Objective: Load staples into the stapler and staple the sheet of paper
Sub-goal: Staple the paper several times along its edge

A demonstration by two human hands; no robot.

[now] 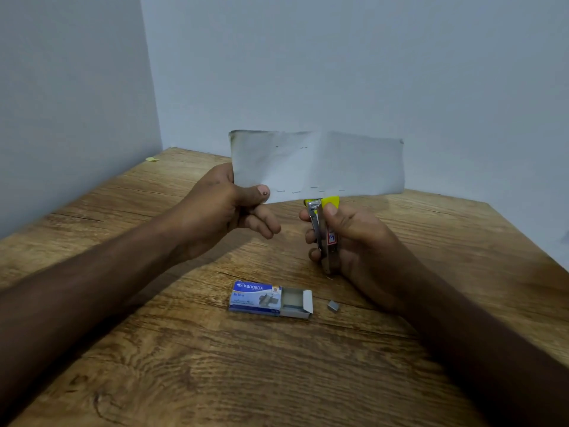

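My left hand [228,208] pinches the lower left corner of a folded white sheet of paper [317,164], held upright above the table. Several staples show along its lower edge and a few near its top. My right hand [348,241] grips a small metal and yellow stapler [321,229], pointing up, its yellow nose at the paper's bottom edge. A blue staple box [268,298] lies on the table below, its tray slid out to the right. A short strip of staples [333,306] lies just right of the box.
The wooden table [184,349] stands in a corner between two pale walls. A small yellow scrap [151,159] lies at the far left edge by the wall.
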